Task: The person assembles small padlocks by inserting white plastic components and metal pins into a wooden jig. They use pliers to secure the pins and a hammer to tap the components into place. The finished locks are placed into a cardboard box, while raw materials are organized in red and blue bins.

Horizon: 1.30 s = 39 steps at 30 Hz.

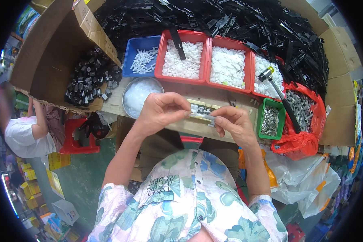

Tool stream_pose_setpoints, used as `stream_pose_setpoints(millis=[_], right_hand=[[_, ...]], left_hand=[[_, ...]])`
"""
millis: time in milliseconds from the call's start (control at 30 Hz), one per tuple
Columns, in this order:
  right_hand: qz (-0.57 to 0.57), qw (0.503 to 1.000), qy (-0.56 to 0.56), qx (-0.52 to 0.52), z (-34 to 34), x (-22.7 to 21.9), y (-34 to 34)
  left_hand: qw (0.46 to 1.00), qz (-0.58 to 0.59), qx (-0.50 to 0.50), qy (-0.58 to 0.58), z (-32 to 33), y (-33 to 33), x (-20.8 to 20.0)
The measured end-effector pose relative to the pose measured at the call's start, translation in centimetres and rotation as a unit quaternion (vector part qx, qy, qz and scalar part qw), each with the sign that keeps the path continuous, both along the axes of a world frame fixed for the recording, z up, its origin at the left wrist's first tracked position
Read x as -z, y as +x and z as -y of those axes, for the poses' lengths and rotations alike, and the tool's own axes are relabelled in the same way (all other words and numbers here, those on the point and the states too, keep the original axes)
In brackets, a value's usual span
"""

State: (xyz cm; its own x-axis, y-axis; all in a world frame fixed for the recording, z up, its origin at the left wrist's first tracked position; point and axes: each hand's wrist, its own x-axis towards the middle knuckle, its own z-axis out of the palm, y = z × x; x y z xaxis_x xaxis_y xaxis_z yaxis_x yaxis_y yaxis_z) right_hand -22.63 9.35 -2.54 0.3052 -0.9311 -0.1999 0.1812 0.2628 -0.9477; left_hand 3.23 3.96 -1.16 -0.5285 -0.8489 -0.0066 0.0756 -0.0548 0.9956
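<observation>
Both of my hands meet at the front of the wooden bench over a small assembly of white, cream and grey plastic pieces [201,109]. My left hand [159,111] is closed in a pinch at the assembly's left end; whatever sits between its fingertips is too small to name. Thumb and forefinger of my right hand [234,123] pinch the grey plastic piece [205,117] at the right end. Just left of my left hand stands a round metal bowl [126,109] with a whitish, translucent content. A green bin [281,134] of small metal pins is right of my right hand.
Behind my hands stand a blue bin [127,64] of white rods and red bins [159,60] of white pieces. A hammer [284,97] leans at the right by a red bag [320,117] of grey parts. Black parts [262,20] heap behind; a person [28,133] sits left.
</observation>
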Motion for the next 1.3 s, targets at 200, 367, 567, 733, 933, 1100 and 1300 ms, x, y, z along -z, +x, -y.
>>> stream_pose_setpoints(millis=[200, 367, 567, 733, 933, 1100, 1300], right_hand=[[0.016, 1.0, 0.013, 0.001, 0.1, 0.0, -0.8], [-0.077, 0.996, 0.004, 0.037, 0.4, 0.0, -2.7], [-0.203, 0.976, -0.051, 0.066, 0.3, 1.7, -4.5], [-0.225, 0.971, -0.063, 0.052, 0.4, 2.2, -4.3], [-0.217, 0.974, -0.053, 0.036, 0.8, 3.2, -4.0], [-0.212, 0.974, -0.072, 0.022, 1.2, 3.6, -3.7], [-0.283, 0.958, -0.054, -0.009, 1.5, 4.1, -4.6]], left_hand=[[0.992, 0.057, 0.035, -0.111, 0.3, -1.0, 0.4], [0.942, 0.153, -0.015, -0.299, 0.5, -2.6, 1.1], [0.902, 0.217, -0.012, -0.374, 0.8, -4.1, 3.6], [0.902, 0.209, -0.001, -0.377, 0.9, -5.3, 5.0], [0.898, 0.223, -0.004, -0.379, 0.8, -6.0, 5.2], [0.893, 0.227, -0.02, -0.389, 0.9, -6.6, 5.7], [0.892, 0.224, -0.027, -0.391, 0.8, -7.1, 5.8]])
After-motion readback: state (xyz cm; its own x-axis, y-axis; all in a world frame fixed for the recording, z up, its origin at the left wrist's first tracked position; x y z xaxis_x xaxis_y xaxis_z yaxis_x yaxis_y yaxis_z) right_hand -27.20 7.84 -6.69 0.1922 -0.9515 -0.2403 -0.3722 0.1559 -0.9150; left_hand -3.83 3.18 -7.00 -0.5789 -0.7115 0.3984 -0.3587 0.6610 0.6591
